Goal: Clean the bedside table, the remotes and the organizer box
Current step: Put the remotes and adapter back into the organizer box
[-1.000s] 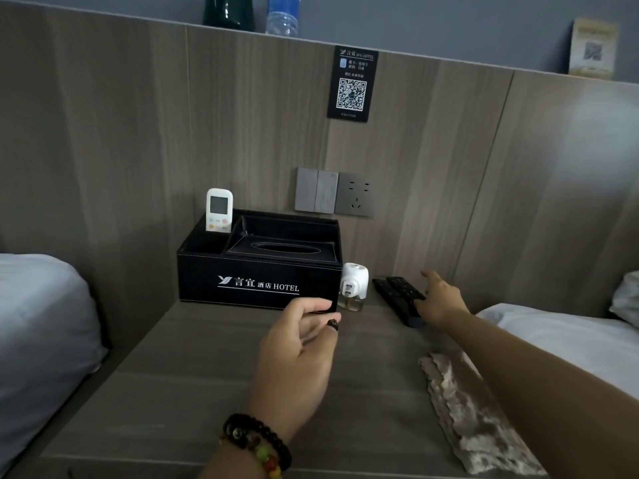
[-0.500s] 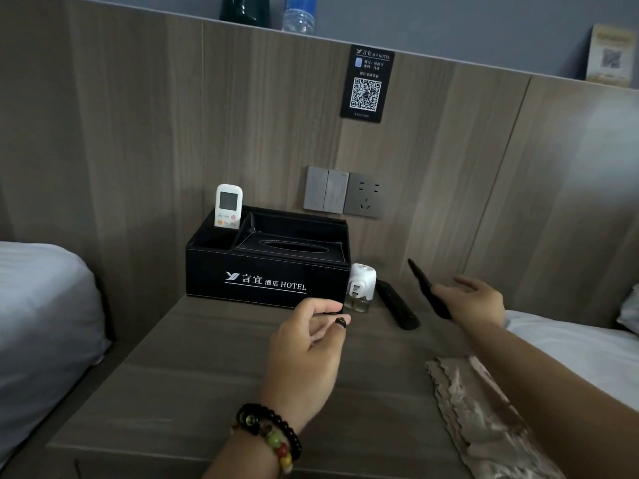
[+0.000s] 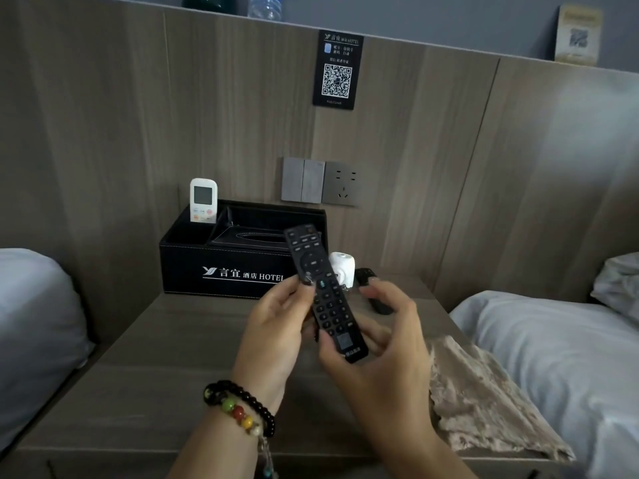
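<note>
Both hands, left hand (image 3: 276, 326) & right hand (image 3: 383, 344), hold black remote (image 3: 323, 292) above surface (image 3: 155, 392). Should grab cloth (image 3: 484, 395), wipe btns w/ firm grip.

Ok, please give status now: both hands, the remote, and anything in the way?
Left hand and right hand both hold black remote, buttons up, above bedside table. Cloth lies untouched at right. Nothing in the way.

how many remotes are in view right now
3: a black remote held in both hands, a white remote standing in the organizer box, and another black remote on the table, mostly hidden behind the right hand.
</note>
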A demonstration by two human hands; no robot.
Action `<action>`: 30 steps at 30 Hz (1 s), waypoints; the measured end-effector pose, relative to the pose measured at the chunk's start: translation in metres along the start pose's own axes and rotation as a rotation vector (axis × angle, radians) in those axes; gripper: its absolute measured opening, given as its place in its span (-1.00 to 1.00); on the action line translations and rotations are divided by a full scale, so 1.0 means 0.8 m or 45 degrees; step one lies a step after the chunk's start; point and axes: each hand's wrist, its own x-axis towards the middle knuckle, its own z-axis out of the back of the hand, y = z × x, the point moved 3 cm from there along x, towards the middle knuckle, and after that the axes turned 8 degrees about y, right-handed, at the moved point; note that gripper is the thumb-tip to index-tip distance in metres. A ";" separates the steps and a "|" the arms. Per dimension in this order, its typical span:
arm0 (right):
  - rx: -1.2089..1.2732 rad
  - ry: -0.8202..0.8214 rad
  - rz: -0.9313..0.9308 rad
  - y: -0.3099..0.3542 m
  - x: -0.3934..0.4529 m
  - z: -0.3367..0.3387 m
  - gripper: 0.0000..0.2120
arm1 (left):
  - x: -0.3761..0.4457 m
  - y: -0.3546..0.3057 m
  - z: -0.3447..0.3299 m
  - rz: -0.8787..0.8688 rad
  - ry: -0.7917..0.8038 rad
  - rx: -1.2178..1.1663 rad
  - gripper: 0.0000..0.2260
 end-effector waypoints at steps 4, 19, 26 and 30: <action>-0.142 0.133 0.157 -0.001 0.005 0.003 -0.30 | 0.001 0.001 0.007 -0.009 -0.049 0.007 -0.80; -0.621 0.584 -0.788 -0.174 0.138 -0.008 -0.53 | 0.014 0.006 0.034 0.100 -0.217 -0.192 -0.87; -0.651 0.578 -0.835 -0.182 0.131 -0.030 -0.57 | 0.021 0.005 0.047 0.177 -0.272 -0.333 -0.83; -0.507 0.378 -0.836 -0.172 0.131 -0.022 -0.50 | 0.018 0.001 0.056 0.198 -0.292 -0.546 -0.80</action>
